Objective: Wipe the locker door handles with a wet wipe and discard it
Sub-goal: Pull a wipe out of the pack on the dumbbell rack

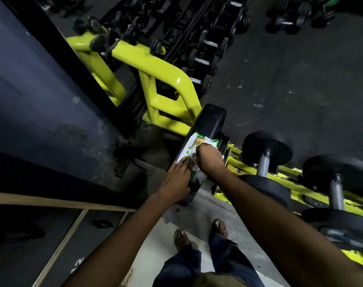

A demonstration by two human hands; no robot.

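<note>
A green and white wet wipe pack (199,142) lies on a black padded bench (209,123) in the middle of the view. My left hand (177,179) lies flat on the near end of the pack, fingers straight, holding it down. Over the middle of the pack, my right hand (208,158) has its fingers curled and pinches at the pack's top; what it pinches is hidden under the fist. Dark locker doors (77,241) with pale wooden frames and a black handle (103,223) are at the lower left.
A yellow steel rack (166,75) with black dumbbells stands behind the bench. Large dumbbells (265,160) sit on a yellow rack at the right. A dark wall (31,90) fills the left. My sandalled feet (199,235) stand on a pale floor patch.
</note>
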